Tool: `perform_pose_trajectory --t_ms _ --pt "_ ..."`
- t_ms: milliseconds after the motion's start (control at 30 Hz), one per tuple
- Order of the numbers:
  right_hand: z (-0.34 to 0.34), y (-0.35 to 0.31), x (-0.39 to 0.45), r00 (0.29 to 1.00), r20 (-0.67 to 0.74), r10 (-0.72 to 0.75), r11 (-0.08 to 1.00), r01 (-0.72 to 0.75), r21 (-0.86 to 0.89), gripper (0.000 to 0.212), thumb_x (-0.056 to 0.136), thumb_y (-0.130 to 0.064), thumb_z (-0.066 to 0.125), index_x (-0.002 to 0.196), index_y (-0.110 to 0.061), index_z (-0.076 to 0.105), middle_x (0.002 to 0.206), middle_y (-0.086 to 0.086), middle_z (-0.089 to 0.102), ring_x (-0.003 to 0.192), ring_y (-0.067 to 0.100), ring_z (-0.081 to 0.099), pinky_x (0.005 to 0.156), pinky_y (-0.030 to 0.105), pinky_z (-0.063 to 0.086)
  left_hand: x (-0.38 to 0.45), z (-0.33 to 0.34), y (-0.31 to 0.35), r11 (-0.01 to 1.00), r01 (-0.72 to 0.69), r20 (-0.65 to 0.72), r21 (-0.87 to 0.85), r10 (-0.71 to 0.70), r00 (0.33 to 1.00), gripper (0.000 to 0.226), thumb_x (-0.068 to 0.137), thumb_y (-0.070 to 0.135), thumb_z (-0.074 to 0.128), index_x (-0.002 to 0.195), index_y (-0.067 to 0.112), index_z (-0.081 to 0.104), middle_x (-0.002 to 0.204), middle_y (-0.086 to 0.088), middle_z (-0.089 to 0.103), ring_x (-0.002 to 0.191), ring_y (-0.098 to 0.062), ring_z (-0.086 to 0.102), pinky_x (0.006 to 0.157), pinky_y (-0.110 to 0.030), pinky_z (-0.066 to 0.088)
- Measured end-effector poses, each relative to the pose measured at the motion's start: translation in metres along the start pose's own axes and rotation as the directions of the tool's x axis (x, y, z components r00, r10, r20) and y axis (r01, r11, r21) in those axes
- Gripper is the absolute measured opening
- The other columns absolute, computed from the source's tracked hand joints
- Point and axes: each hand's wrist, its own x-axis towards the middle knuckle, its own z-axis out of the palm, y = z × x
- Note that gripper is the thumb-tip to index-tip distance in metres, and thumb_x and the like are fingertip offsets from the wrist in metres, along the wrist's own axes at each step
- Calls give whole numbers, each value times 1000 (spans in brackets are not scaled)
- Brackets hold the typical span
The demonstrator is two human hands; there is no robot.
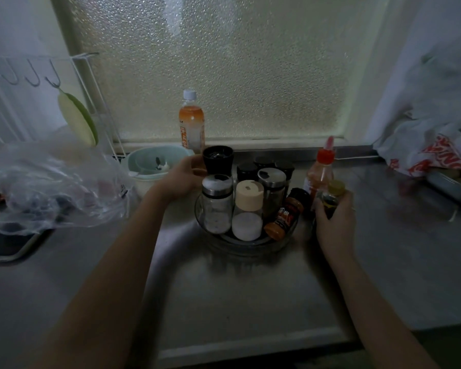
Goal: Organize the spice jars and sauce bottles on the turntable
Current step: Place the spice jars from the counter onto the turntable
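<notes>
Clear round turntable (pixel 224 242) sat mid worktop (pixel 250 288), packed w/ jars. Near edge, left to right: glass shaker w/ steel collar (pixel 216 203), beige-cap jar (pixel 248 210), orange-cap spice jar (pixel 284 218) tilted over on its side. Behind: steel-lid jar (pixel 272 186), several black-lid jars (pixel 246 170), and a tall black grinder (pixel 218 159) at far left.

Left hand (pixel 183 179) was at turntable's far-left side, fingers curled toward the grinder; actual contact – can't tell. Right hand (pixel 334 217) was just right of turntable, fingers wrapped round a small yellow-cap bottle (pixel 333 194), held upright.

Red-cap sauce bottle (pixel 321 169) stood on worktop just behind the right hand. Orange drink bottle (pixel 191 122) stood far, on the window ledge. Left: pale green tub (pixel 155 162), crumpled plastic bag (pixel 56 187), phone (pixel 11 243).
</notes>
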Motion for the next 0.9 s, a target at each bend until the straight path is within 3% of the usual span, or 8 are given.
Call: perform_pose_trajectory --t_ms 100,200,333,433,533,633,767,900 --pt "2 5 3 1000 -11 10 999 -10 -49 27 92 -20 59 113 -8 46 111 16 58 98 28 57 77 32 43 -6 5 3 1000 16 -25 -10 -16 1000 50 80 -4 66 127 7 51 117 -2 60 105 -12 57 71 -9 48" --pt "1 4 2 999 -37 0 998 -3 -69 29 90 -22 62 112 -7 50 110 17 59 101 32 58 81 37 47 -19 8 -2 996 18 -95 -83 -26 995 50 83 -3 62 131 7 49 122 -7 60 109 -14 59 81 -17 49" --pt "-8 -18 -3 986 -166 -10 997 23 75 31 90 -25 64 115 -12 54 109 5 61 99 16 58 82 29 50 -51 12 -7 985 -60 -328 -162 4 945 38 86 -5 56 119 13 56 114 -8 63 103 -16 61 81 -16 52" --pt "-17 -46 -9 947 -318 -39 979 100 178 32 89 -25 65 112 -5 55 106 6 61 91 -3 56 79 10 46 -72 20 -9 981 -28 -178 -191 -6 984 42 75 2 71 109 15 51 100 -1 58 96 -17 56 80 -20 51" --pt "-18 -77 -26 933 -353 -75 943 182 278 33 89 -22 66 108 3 57 96 2 62 81 -11 58 70 3 43 -78 33 -14 1000 18 -84 13 -17 996 58 63 24 84 108 23 48 100 9 58 91 -1 56 80 -11 47" --pt "-12 -100 -49 967 -203 -156 908 221 356 24 86 -19 69 106 -14 57 87 -22 62 77 -8 60 67 8 47 -76 43 -17 995 -89 -125 40 93 988 52 61 42 77 106 29 55 107 8 65 98 -4 61 89 -27 51" --pt "10 -112 -69 965 97 -244 924 201 324 38 81 -21 74 111 -26 51 97 -19 57 88 -3 60 79 12 51 -74 44 -26 994 -69 -193 85 84 978 56 61 50 71 110 32 53 115 -1 63 107 -14 59 94 -43 50" --pt "30 -116 -79 919 244 -311 937 254 239 41 79 -22 76 114 -18 56 105 -8 55 94 -6 50 82 4 43 -75 43 -28 992 -52 -203 112 74 976 72 57 49 71 120 27 46 120 -2 50 111 -14 48 94 -31 41"
